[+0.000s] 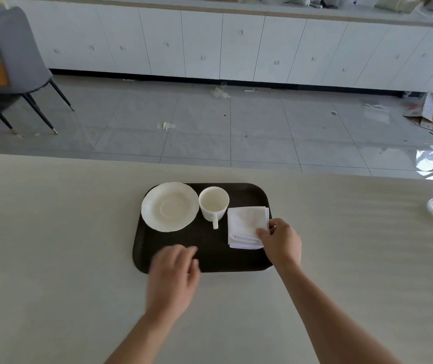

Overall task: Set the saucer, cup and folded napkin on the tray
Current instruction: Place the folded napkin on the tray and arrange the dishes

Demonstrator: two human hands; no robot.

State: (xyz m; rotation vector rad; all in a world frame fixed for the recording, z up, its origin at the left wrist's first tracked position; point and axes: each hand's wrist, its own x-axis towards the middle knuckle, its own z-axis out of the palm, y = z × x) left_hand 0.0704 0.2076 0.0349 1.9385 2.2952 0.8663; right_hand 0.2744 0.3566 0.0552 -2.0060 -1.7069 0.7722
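Head view, looking down at the table [52, 232]: the dark tray [210, 256] carries all three items. The saucer [170, 206] sits at the tray's far left, its edge riding over the rim there. The cup [213, 203] stands upright just to its right, on the tray floor and not on the saucer, handle toward me. The folded napkin [247, 227] lies at the right side, close to the right rim.

My right hand [282, 244] pinches the napkin's near right corner between thumb and fingers, so it is closed on the cloth. My left hand [174, 269] hovers over the tray's near left part, fingers loosely spread and gripping nothing; it is blurred, so I cannot tell whether it touches the tray.

Step in hand, as I judge it: final seating of the napkin. To do it well, I would lower the corner flat before letting go, keep the folds stacked rather than dragging the top layer, and square the napkin's edges with the tray's rim. I would lift the fingers straight up on release, clear of the cup's handle, which points toward the napkin side.
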